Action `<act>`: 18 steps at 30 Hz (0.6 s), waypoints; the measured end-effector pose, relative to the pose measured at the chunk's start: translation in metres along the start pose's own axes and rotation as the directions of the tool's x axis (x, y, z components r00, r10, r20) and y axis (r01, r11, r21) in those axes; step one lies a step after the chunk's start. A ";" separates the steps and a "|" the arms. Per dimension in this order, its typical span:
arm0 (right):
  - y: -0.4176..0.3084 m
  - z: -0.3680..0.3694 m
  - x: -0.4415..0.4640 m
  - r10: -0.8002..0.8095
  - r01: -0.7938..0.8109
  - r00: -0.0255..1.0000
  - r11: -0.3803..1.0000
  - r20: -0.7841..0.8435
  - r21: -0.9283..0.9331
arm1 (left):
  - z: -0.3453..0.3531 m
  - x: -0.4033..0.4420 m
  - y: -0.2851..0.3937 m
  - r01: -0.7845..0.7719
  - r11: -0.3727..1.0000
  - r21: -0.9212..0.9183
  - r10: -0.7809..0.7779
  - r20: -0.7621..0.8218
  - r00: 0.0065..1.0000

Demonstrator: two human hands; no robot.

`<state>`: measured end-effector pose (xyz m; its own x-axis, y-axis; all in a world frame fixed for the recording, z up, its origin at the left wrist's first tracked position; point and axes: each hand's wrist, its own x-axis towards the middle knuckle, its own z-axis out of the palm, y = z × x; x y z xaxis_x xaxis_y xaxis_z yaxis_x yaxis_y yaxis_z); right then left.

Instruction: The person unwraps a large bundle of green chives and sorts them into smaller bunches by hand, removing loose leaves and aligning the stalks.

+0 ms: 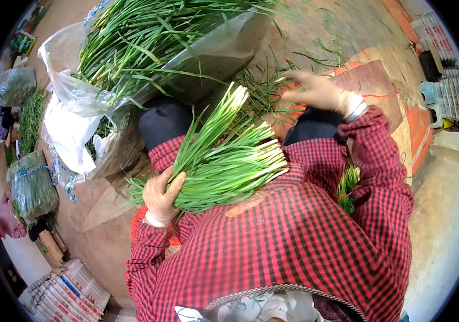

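Observation:
My left hand (162, 197), in a pale thin glove, is closed round the leafy part of a bunch of garlic chives (224, 177). The bunch lies across my lap, its white stem ends fanned out to the right, with one part angled upward. My right hand (315, 94), also gloved, is raised over my right knee, away from the bunch. Its fingers are somewhat blurred but look stretched out and apart, near loose green scraps (261, 96) on the floor. More chives (349, 188) show beside my right thigh, partly hidden by my sleeve.
A large clear plastic bag (213, 45) heaped with chives (138, 43) stands ahead on the left. Wrapped bundles (33, 185) lie farther left. A brown board (366, 83) rests on orange sheeting at the right. Stacked printed crates or packs (71, 292) stand at the lower left.

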<state>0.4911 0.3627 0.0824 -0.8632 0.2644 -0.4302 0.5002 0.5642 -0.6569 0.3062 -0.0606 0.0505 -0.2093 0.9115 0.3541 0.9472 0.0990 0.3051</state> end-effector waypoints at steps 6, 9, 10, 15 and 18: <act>-0.053 0.081 0.023 -0.371 0.385 0.911 0.921 0.183 -0.050 | -0.007 0.002 0.000 -0.011 0.999 0.049 0.008 0.066 0.998; -0.048 0.079 0.029 -0.280 0.288 0.943 0.957 0.180 -0.017 | -0.005 0.000 0.000 -0.020 0.998 0.060 0.015 0.068 0.998; -0.050 0.074 0.030 -0.113 0.125 0.964 0.991 0.243 -0.037 | -0.004 -0.001 0.000 -0.010 0.998 0.060 0.007 0.052 0.999; -0.042 0.084 0.034 -0.233 0.239 0.933 0.971 0.274 0.011 | -0.006 0.002 0.001 -0.018 0.997 0.075 0.016 0.030 0.999; -0.054 0.063 0.020 -0.150 0.149 0.974 0.989 0.169 0.022 | -0.016 0.012 0.004 0.011 0.998 0.059 -0.016 0.080 0.997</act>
<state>0.4508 0.2880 0.0698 -0.9042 0.0406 -0.4251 0.3679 0.5798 -0.7270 0.3037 -0.0552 0.0704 -0.2038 0.9390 0.2771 0.9575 0.1322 0.2563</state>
